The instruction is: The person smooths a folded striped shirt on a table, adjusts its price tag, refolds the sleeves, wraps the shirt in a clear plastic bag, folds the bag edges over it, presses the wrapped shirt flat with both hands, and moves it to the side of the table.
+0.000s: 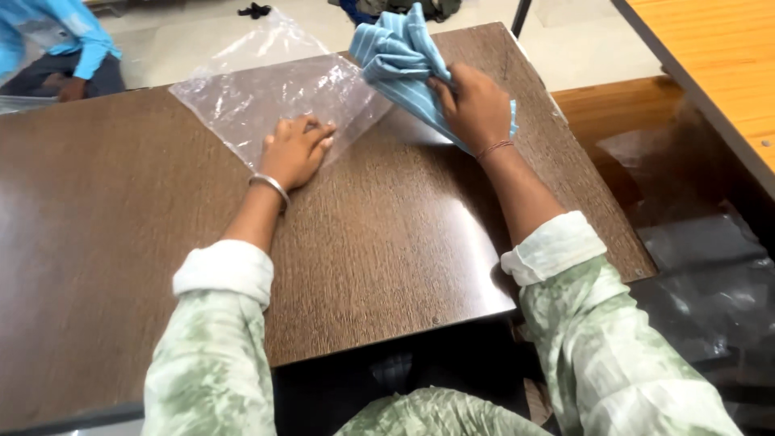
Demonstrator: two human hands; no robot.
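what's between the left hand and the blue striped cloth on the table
In the head view, only clear plastic bag lies between the left hand, which presses on it, and the blue striped cloth gripped by the right hand.

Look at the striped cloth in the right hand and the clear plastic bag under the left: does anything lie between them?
Nothing visible does. The right hand grips the cloth right at the bag's far right edge, overlapping it. The left hand presses the bag's near edge, off to the side of that gap.
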